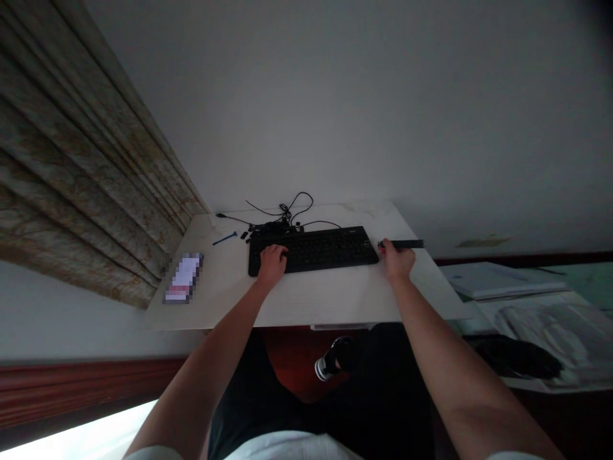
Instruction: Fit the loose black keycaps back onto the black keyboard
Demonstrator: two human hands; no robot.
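Note:
A black keyboard (318, 248) lies across the back of a small white table (330, 297). My left hand (272, 263) rests on the keyboard's left end with its fingers curled over the keys. My right hand (397, 260) sits just off the keyboard's right end, fingers closed round a thin black rod-like tool (403, 243) that points to the right. Several small black keycaps (268, 227) are scattered behind the keyboard, beside a tangle of black cable (290, 209).
A phone (183, 278) lies at the table's left side, and a thin blue stick (225, 239) near the back left. Patterned curtains (81, 191) hang at left. Papers and a book (498, 281) cover a surface to the right.

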